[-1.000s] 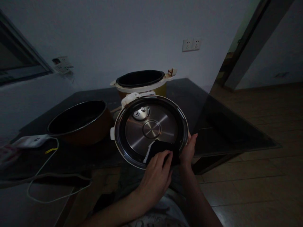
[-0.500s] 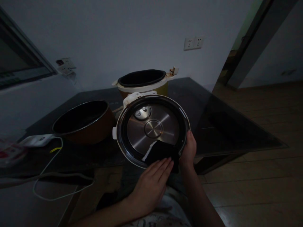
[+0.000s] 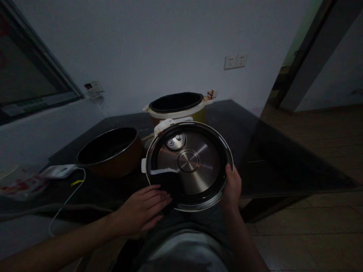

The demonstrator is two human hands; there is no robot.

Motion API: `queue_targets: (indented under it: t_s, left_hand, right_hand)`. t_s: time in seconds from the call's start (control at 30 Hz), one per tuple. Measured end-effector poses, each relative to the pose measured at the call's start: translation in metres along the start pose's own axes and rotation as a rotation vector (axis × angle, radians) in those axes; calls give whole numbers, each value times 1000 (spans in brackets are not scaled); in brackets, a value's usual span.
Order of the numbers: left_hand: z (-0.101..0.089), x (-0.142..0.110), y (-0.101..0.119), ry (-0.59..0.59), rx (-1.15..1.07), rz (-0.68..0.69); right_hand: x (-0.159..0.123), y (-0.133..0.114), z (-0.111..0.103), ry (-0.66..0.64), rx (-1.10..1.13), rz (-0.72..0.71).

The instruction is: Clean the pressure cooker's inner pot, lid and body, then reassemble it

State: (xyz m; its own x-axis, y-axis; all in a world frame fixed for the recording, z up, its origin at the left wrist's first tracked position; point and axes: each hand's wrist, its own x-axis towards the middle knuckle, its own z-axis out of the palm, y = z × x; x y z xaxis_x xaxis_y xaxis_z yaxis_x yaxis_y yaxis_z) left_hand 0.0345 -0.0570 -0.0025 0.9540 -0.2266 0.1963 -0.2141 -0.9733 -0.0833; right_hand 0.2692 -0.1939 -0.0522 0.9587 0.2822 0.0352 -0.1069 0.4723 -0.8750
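Lid: pressure-cooker lid [image 3: 202, 183], metal underside showing, tilted before the cooker body [image 3: 198, 114]; likely rigid, fairly heavy, slick on the steel.
Hold: the rim looks the surest place.
Right hand [image 3: 231, 190]: closed around the rim.
Left hand [image 3: 141, 211]: fingers nearly straight on a black cloth [image 3: 170, 185], seemingly soft, against the lid; cannot tell if it grips.

Dim, bluish light leaves a pale wall [image 3: 170, 45] muted and a dark table [image 3: 283, 166] deep in shadow, its light source out of frame. Soft glare fans across a steel lid [image 3: 198, 177], while a black cloth [image 3: 167, 187] loses its folds to darkness. Wide-angle distortion stretches the sides; a plastic bag [image 3: 25, 185] at far left looks smeared
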Motion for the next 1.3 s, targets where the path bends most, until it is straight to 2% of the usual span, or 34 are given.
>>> queue_targets:
  t_s: [0.2,0.37,0.53,0.7,0.83,0.93,1.07,1.3]
  left_hand:
    - [-31,6,-58,-116,-31,176]
    - [-68,22,-111,-218,41,203]
    - [-97,49,-137,-298,73,235]
    - [-103,69,-141,-327,90,230]
    - [-102,74,-138,-226,238,287]
    - [-101,71,-134,-203,333,300]
    - [-97,56,-126,-223,418,240]
    - [-79,13,-100,-183,422,205]
  right_hand:
    - [2,3,-2,-1,23,27]
    - [1,2,-1,-1,44,34]
    - [2,3,-1,3,74,63]
    - [3,5,-3,-2,43,69]
    - [1,2,-2,1,20,72]
    - [0,-1,-1,6,10,70]
    - [0,-1,-1,-10,-6,82]
    - [-2,-2,1,-40,-42,55]
